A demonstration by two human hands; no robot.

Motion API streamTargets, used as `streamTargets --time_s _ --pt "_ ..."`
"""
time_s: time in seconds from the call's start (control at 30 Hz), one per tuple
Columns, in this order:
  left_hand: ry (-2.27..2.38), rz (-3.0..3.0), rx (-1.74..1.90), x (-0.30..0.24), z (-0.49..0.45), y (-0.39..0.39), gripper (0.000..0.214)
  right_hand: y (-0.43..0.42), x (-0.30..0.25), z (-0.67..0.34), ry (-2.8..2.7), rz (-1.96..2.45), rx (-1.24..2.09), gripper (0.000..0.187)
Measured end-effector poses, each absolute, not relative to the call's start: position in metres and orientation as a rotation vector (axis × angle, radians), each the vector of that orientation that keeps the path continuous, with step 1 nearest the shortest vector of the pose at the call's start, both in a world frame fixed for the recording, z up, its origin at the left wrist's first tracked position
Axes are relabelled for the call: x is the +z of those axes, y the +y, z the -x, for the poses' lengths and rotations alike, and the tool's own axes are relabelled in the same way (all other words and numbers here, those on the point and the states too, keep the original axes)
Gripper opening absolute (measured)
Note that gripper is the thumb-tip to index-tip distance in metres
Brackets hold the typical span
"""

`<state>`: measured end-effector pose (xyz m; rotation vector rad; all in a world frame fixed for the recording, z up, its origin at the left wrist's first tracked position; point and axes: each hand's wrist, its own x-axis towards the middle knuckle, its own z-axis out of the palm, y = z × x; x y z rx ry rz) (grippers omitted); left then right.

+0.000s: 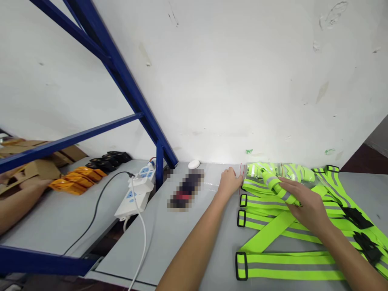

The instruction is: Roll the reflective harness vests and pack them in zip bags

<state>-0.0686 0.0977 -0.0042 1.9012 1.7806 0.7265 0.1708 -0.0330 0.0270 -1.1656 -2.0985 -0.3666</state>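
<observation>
Neon yellow reflective straps (281, 230) with grey stripes and black buckles lie spread over the grey table (182, 242) at the right. My right hand (306, 204) is closed round a folded bundle of strap (277, 186) above the pile. Near the wall, a clear plastic bag holding packed yellow straps (273, 169) lies on the table. My left hand (228, 182) rests at that bag's left edge, fingers curled on the plastic.
A blue steel rack frame (127, 89) crosses the left side. White power strips (136, 192) with a black and a white cable sit at the table's left edge. Orange packets (75, 180) and black items (106, 159) lie on the neighbouring table. Another person's arm (18, 206) is at far left. A small white round object (194, 164) is by the wall.
</observation>
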Motion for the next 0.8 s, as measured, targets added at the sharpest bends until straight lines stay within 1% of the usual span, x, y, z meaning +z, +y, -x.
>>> streamTargets --time_s 0.07,0.17,0.37,0.43,0.5,0.67,0.73,0.8 --pt "1.791 -1.95 0.638 0.0 0.067 0.104 0.016 -0.032 0.025 -0.165 -2.145 1.132 -0.393 0.055" --pt "1.793 -2.01 0.577 0.009 0.07 0.104 0.018 -0.032 0.022 -0.157 -2.18 1.092 -0.444 0.059" --pt "1.772 -2.155 0.705 0.04 0.084 0.066 0.007 -0.034 0.028 -0.152 -2.147 0.976 -0.541 0.06" --pt "1.695 -2.215 0.74 0.04 0.083 0.047 0.008 -0.037 0.033 -0.151 -2.115 0.922 -0.584 0.058" --pt "1.57 -2.271 0.768 0.032 0.079 0.033 0.013 -0.04 0.037 -0.148 -2.106 0.875 -0.618 0.052" --pt "1.329 -2.339 0.813 0.002 0.073 0.024 0.025 -0.05 0.038 -0.131 -2.205 0.795 -0.634 0.026" --pt "1.3 -2.334 0.829 -0.001 0.073 0.025 0.025 -0.054 0.037 -0.125 -2.229 0.785 -0.636 0.021" --pt "1.286 -2.313 0.849 0.0 0.073 0.024 0.022 -0.057 0.036 -0.121 -2.252 0.79 -0.636 0.02"
